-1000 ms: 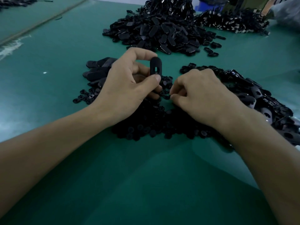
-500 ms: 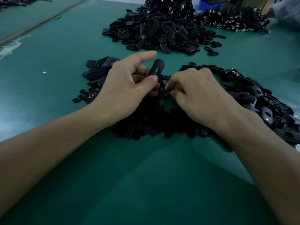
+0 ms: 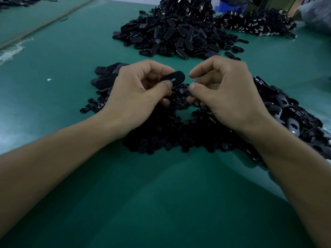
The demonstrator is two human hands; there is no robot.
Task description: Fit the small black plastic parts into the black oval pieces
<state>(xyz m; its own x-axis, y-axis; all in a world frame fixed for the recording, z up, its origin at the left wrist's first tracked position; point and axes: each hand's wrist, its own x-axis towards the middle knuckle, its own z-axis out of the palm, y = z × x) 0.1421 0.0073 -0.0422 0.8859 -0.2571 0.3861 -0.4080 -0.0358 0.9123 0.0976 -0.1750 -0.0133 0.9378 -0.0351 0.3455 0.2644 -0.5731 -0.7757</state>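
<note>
My left hand [image 3: 141, 92] pinches a black oval piece [image 3: 175, 78] between thumb and fingers, holding it almost level with its slot facing up. My right hand [image 3: 229, 93] hovers just right of it with fingers curled, index tip and thumb tip slightly apart. Whether a small part sits in those fingers is hidden. Both hands are above a heap of small black plastic parts [image 3: 161, 138] on the green table [image 3: 161, 203]. More oval pieces [image 3: 290, 111] lie in a spread to the right.
A few oval pieces [image 3: 105, 81] lie left of my left hand. A large pile of black pieces [image 3: 170, 33] rises at the back, with another pile [image 3: 254, 24] and a blue bin [image 3: 225, 8] behind it. Someone's sleeve [image 3: 315, 17] shows at top right.
My left hand has tipped the oval piece from upright to nearly flat, pointing right. My right hand has lifted off the small-parts heap and come up beside the piece.
</note>
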